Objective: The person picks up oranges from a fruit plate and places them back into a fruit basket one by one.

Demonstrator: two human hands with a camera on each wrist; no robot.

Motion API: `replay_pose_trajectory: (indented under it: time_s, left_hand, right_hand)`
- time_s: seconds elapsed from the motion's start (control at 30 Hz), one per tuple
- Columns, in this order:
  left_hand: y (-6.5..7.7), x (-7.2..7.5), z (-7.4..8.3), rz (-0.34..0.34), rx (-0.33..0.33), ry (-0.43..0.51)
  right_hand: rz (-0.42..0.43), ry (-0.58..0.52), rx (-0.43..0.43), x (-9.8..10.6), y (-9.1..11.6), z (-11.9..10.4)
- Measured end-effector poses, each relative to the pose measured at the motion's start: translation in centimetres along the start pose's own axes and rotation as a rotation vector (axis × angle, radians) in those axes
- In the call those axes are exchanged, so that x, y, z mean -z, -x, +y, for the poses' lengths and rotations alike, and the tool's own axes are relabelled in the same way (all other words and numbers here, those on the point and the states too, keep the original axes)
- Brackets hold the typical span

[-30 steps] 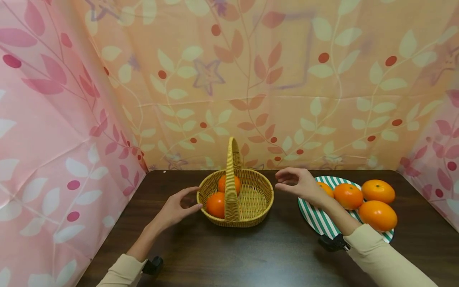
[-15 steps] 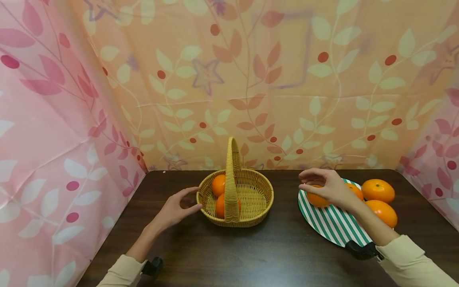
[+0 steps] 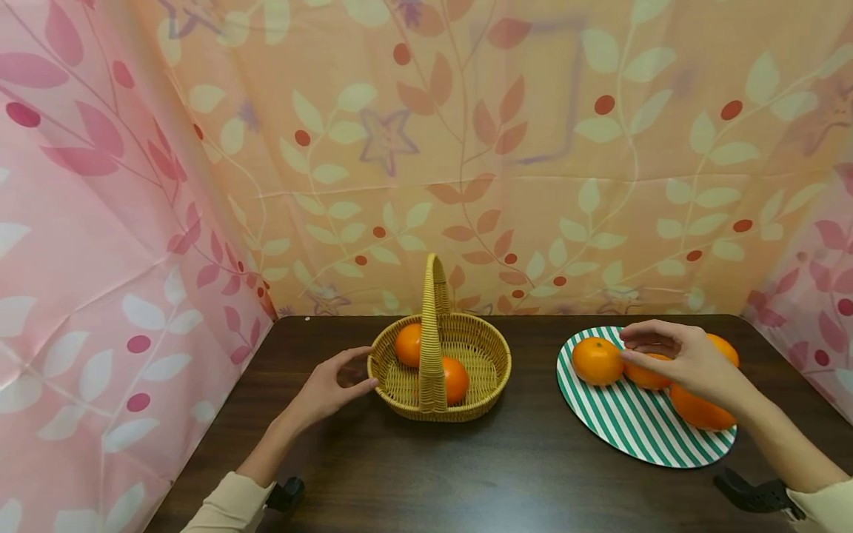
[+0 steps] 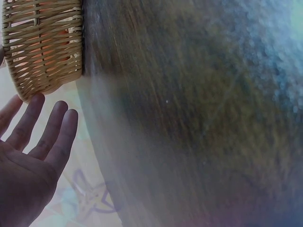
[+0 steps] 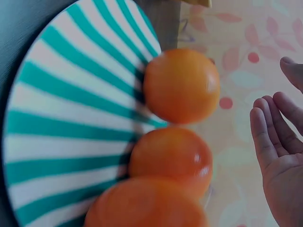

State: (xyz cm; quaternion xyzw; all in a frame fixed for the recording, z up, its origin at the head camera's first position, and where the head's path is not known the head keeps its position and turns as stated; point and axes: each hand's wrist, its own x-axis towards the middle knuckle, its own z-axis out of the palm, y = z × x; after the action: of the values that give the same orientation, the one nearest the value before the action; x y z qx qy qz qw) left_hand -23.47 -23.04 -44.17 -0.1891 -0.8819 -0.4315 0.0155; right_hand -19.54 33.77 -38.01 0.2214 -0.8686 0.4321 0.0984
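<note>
The left hand [image 3: 326, 385], fingers extended, touches the basket [image 3: 483, 363]; right of it, the loosely spread right hand [image 3: 693, 363] is near oranges [image 3: 597, 361].

1. From my end this looks like a small table nook screened with cloth; whether it sits in a home, a lab or a studio, I can't tell.
2. On the far side I see a peach sheet [image 3: 533, 163], creased, printed with leaves, red dots and stars.
3. On the left stands a pink sheet [image 3: 80, 259] with a similar leaf pattern; a pink strip [image 3: 823, 318] shows on the right.
4. Nearer me is a dark wood-grain tabletop [image 3: 506, 474].
5. It carries homely things: a wicker basket [image 3: 480, 370] and a striped plate [image 3: 626, 429] of orange fruit [image 3: 597, 361].
</note>
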Motion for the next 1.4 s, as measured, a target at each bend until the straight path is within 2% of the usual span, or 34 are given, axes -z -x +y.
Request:
replay_pose_trajectory:
  time_s: [0.33, 0.53, 0.6, 0.8, 1.1, 1.4]
  left_hand:
    - [-0.1, 0.0, 0.0, -0.001, 0.008, -0.009]
    - [0.0, 0.0, -0.1, -0.004, 0.011, -0.009]
    - [0.0, 0.0, 0.0, -0.004, 0.011, -0.008]
    - [0.0, 0.0, 0.1, -0.002, 0.006, -0.005]
    - [0.0, 0.1, 0.1, -0.004, 0.007, -0.002]
    - [-0.1, 0.1, 0.0, -0.009, -0.004, 0.000]
  right_hand:
    - [0.070, 0.071, -0.027, 2.6, 3.8, 1.3]
    - [0.139, 0.027, -0.079, 4.1, 5.6, 2.6]
    - [0.144, 0.014, -0.068, 4.6, 6.1, 3.1]
    - [0.197, 0.057, -0.078, 5.6, 7.4, 4.2]
    - [0.217, 0.118, -0.115, 5.9, 9.1, 5.7]
    - [0.201, 0.188, -0.141, 4.9, 10.4, 6.5]
